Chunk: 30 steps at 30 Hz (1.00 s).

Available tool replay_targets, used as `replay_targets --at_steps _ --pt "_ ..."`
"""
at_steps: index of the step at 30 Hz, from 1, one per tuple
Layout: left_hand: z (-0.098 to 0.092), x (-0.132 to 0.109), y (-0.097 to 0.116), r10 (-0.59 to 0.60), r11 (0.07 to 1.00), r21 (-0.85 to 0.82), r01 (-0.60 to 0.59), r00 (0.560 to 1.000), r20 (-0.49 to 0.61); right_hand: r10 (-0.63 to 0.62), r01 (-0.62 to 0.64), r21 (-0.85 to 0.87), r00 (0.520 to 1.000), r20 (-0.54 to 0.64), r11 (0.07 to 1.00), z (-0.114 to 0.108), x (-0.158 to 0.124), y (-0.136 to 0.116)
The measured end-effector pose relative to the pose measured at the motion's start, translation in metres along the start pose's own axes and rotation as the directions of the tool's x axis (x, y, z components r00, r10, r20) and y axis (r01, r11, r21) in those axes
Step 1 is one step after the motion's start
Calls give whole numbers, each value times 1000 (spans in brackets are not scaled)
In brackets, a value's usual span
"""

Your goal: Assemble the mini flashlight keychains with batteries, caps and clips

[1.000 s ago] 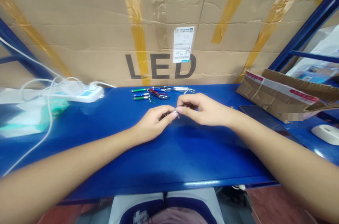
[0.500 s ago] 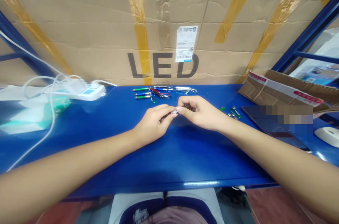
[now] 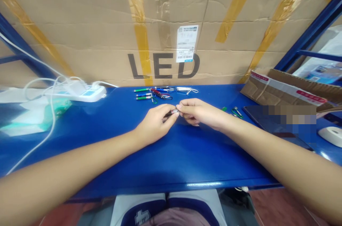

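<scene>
My left hand [image 3: 156,121] is closed around a small dark tube with a silvery end [image 3: 172,112], held above the blue table. The thumb and index finger of my right hand [image 3: 196,111] pinch at the tube's right end; whatever sits between those fingertips is too small to make out. Behind the hands lie several small metallic pen-like lights, among them a red one [image 3: 160,93] and a green one [image 3: 142,90], some with carabiner clips. Right of my right hand are a green clip [image 3: 237,112] and a small green piece [image 3: 224,109].
A white power strip [image 3: 91,93] with cables and a teal-and-white packet [image 3: 40,115] lie left. At the right are an open cardboard box [image 3: 283,89], a dark tablet [image 3: 278,131] and a white rounded device [image 3: 331,136]. A large cardboard carton [image 3: 107,33] stands behind.
My right hand's fingers have shifted and its lower fingers now hang lower, more spread. More of the tube shows in my left hand, which has hardly moved.
</scene>
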State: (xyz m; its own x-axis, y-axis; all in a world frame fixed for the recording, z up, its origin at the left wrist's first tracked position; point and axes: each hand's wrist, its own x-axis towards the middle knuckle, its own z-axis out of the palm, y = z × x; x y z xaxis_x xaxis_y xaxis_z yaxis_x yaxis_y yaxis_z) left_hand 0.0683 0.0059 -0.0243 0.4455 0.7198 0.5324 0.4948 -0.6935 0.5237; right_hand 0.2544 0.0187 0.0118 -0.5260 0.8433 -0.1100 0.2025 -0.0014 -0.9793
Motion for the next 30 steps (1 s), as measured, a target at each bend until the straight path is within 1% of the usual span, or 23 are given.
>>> replay_targets --at_steps 3,6,10,13,16,21,23,25,26,28,30 --pt "0 1 0 -81 992 -93 83 996 25 0 -2 -99 1000 -14 995 -3 0 0" --pt "-2 1 0 -83 988 -125 89 995 48 -1 -4 -196 1000 -25 981 -5 0 -1" --pt "-3 2 0 -87 985 -141 97 993 74 -24 23 -320 1000 0 947 -8 -1 -4" --pt "-3 1 -2 -85 981 -167 101 991 104 -77 90 -419 996 47 904 -10 -4 -6" --pt "-3 1 -6 -68 977 -193 95 988 141 -130 158 -482 987 92 862 -11 -6 -6" --pt "-3 1 -8 -67 965 -239 107 983 169 -233 236 -632 968 90 738 -10 -8 -6" --pt "-3 3 -9 -89 964 -237 125 983 159 -249 247 -645 964 91 723 -11 -8 -7" --pt "-4 6 -13 -136 967 -201 158 983 119 -246 213 -668 968 45 713 -16 -7 -10" --pt "-4 8 -16 -164 969 -173 177 983 84 -236 168 -693 972 -4 701 -21 -6 -12" --pt "-8 13 -25 -205 971 -120 207 978 25 -216 59 -776 971 -102 628 -36 -5 -15" --pt "-13 18 -35 -234 969 -87 232 972 -10 -145 -103 -839 967 -210 534 -58 -6 -16"
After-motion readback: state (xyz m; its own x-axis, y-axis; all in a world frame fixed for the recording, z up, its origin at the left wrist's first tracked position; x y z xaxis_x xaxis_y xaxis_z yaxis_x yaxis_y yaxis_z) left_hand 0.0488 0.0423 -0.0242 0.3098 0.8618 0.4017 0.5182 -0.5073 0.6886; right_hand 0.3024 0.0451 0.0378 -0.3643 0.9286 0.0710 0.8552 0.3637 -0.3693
